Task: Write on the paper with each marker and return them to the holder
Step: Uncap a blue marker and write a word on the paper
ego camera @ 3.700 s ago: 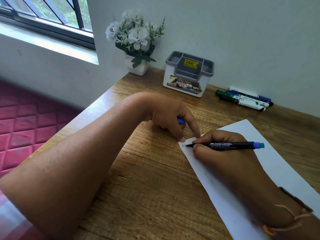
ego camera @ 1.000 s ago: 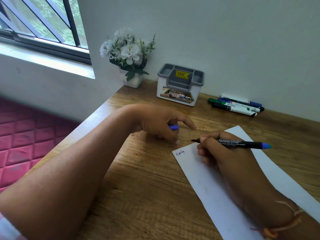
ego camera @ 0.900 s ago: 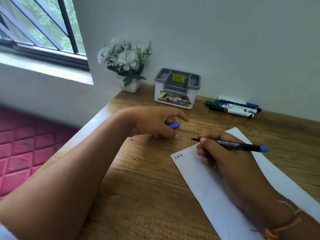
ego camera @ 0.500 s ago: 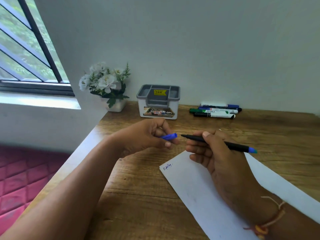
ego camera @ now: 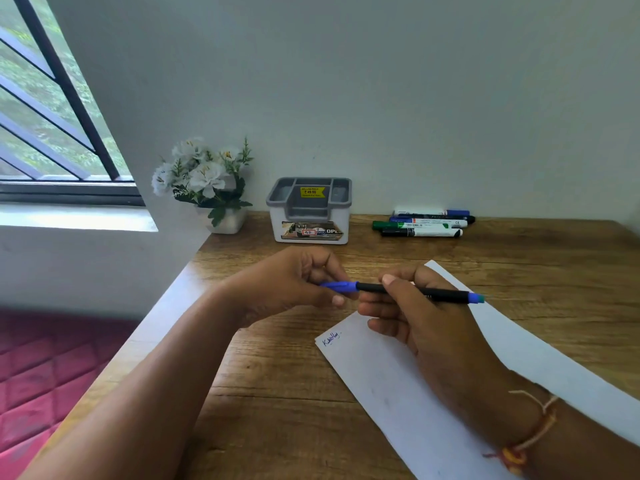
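Note:
My right hand point(ego camera: 412, 313) grips a thin black marker point(ego camera: 440, 293) with a blue end, held level above the white paper point(ego camera: 381, 386). My left hand point(ego camera: 291, 285) pinches the blue cap point(ego camera: 341, 286), which now sits over the marker's tip. A short blue word is written at the paper's top left corner. The grey and white holder point(ego camera: 310, 211) stands at the back of the wooden desk point(ego camera: 277, 375). Several more markers point(ego camera: 422, 223) lie side by side to its right, by the wall.
A small white pot of white flowers point(ego camera: 207, 185) stands left of the holder at the desk's back corner. The desk's left edge drops to a pink quilted surface point(ego camera: 41, 375). A barred window point(ego camera: 45, 116) is at upper left.
The writing stopped and my right hand lifted the marker off the paper. My left hand brought the blue cap to the tip, and cap and marker have met. The camera tilted up.

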Motion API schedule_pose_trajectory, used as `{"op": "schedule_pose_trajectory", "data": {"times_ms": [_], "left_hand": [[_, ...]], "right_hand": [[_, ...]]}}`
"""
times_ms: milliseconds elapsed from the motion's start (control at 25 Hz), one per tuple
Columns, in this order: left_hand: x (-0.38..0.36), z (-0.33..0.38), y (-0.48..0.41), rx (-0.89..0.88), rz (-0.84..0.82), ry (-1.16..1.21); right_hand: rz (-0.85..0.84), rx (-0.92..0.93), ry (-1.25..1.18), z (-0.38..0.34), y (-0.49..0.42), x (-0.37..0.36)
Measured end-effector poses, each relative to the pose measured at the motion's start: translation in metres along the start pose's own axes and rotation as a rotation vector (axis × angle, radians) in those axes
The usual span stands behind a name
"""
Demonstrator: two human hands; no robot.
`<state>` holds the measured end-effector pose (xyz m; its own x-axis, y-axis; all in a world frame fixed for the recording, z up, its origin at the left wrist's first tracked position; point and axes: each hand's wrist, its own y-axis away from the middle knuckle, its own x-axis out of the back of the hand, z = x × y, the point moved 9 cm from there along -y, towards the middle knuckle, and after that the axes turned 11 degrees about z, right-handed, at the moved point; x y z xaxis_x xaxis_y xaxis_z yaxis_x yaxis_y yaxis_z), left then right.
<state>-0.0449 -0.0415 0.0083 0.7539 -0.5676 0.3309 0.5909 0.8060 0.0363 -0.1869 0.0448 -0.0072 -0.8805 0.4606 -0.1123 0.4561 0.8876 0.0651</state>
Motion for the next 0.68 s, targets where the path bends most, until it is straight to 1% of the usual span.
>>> {"op": "schedule_pose_trajectory", "data": {"times_ms": [200, 320, 600, 680], "left_hand": [[0.001, 0.005, 0.0, -0.044, 0.028, -0.034], [0.001, 0.006, -0.001, -0.056, 0.036, -0.039], [0.0, 0.009, -0.001, -0.069, 0.049, -0.031], [0.008, 0.012, -0.001, -0.076, 0.107, 0.01]], "right_hand": [[-0.059, 0.121, 0.096, -0.007, 0.004, -0.002], [-0.078, 0.155, 0.111, -0.009, 0.003, -0.003], [-0.114, 0.163, 0.063, -0.007, -0.001, -0.007], [-0.11, 0.119, -0.01, -0.004, -0.004, -0.009]]}}
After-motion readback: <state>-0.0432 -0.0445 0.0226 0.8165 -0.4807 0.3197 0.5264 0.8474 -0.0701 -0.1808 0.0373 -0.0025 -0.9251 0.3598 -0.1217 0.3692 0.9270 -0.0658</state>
